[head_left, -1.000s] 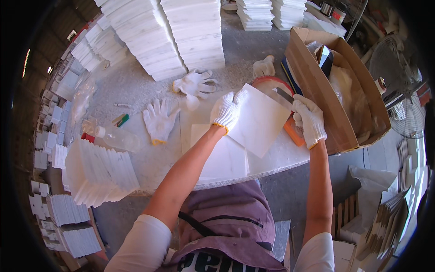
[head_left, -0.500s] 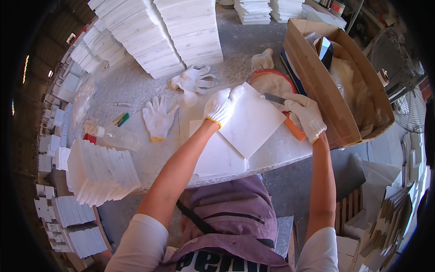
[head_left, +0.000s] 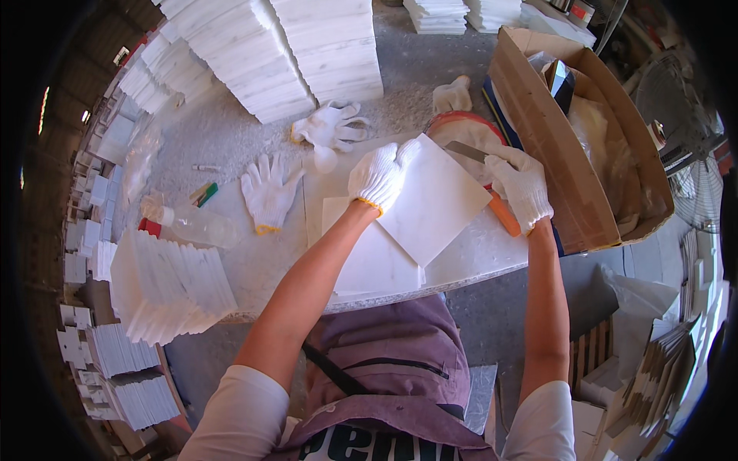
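My left hand, in a white knitted glove with a yellow cuff, grips the upper left edge of a square white marble tile. That tile lies turned at an angle, overlapping another white tile on the table. My gloved right hand is closed round a tool with a flat metal blade; its handle is hidden in the fist. The blade points left, over a red-rimmed bowl and near the tile's upper right edge. Beside my right hand lies an orange object, partly covered.
Spare white gloves lie left of the tiles. A clear plastic bottle lies behind a row of tiles. Tall tile stacks stand at the back. An open cardboard box flanks my right hand, with a fan beyond.
My right hand has risen slightly, bringing the blade farther from me and over the bowl. My left hand keeps its hold on the tile, which has hardly moved.
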Action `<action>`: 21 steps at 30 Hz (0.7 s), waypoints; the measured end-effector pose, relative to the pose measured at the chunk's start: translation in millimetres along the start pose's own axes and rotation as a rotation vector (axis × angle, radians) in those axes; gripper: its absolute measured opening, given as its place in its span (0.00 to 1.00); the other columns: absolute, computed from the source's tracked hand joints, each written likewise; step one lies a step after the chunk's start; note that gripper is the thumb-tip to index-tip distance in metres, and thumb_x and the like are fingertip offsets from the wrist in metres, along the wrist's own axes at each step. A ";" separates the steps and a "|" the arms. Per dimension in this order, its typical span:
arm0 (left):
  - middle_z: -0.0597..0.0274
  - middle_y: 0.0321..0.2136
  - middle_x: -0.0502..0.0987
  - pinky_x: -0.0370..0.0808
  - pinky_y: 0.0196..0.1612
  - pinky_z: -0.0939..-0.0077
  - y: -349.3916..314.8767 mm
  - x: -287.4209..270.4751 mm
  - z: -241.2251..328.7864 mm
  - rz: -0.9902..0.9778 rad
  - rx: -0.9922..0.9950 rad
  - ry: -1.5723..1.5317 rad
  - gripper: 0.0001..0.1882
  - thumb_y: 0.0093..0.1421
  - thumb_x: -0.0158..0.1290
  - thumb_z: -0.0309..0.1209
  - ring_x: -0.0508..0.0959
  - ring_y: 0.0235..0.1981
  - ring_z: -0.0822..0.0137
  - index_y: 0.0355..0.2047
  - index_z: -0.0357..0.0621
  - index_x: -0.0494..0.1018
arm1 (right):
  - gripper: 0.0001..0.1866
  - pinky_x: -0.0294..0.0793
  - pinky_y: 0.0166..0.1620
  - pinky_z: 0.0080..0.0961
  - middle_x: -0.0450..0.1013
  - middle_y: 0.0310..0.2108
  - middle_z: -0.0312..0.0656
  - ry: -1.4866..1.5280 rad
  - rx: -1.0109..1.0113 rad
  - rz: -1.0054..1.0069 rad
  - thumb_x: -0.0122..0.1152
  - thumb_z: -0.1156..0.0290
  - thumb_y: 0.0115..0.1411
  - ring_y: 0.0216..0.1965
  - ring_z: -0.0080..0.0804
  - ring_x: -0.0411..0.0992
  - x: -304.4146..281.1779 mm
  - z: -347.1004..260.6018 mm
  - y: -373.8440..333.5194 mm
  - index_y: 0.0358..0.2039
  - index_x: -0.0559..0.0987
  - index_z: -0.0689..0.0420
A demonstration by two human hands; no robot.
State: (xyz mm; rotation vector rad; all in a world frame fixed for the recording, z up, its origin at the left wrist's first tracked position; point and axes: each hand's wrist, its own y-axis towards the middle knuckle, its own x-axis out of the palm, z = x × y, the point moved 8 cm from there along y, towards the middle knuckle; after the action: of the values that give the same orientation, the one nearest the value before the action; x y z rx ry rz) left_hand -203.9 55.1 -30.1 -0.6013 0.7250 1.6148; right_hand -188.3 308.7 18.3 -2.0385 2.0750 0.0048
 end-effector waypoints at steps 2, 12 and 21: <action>0.41 0.29 0.78 0.72 0.36 0.49 2.0 4.0 -6.6 0.005 -0.002 0.053 0.32 0.66 0.37 0.57 0.77 0.35 0.39 0.29 0.41 0.76 | 0.13 0.69 0.27 0.17 0.77 0.27 0.38 -0.002 0.011 -0.064 0.60 0.72 0.59 0.21 0.19 0.68 6.5 -0.4 -2.7 0.43 0.83 0.62; 0.42 0.28 0.77 0.72 0.34 0.50 -0.4 1.0 -0.3 0.011 0.030 0.088 0.31 0.67 0.37 0.55 0.77 0.32 0.40 0.28 0.41 0.76 | 0.13 0.69 0.27 0.17 0.78 0.28 0.39 -0.032 -0.054 0.016 0.60 0.71 0.59 0.22 0.19 0.68 2.4 1.2 2.2 0.43 0.82 0.62; 0.42 0.28 0.77 0.72 0.35 0.50 -4.4 -6.9 10.5 -0.012 -0.006 0.132 0.31 0.67 0.37 0.56 0.77 0.33 0.40 0.28 0.41 0.75 | 0.14 0.66 0.25 0.15 0.76 0.27 0.35 -0.023 -0.042 0.070 0.61 0.71 0.59 0.21 0.15 0.66 -9.1 12.4 3.5 0.45 0.82 0.61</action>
State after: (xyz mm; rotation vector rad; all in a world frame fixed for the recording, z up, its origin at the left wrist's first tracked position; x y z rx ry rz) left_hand -198.3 58.7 -18.6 -0.7198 0.8124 1.5779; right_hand -189.7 319.8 7.1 -1.9792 2.1483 0.0845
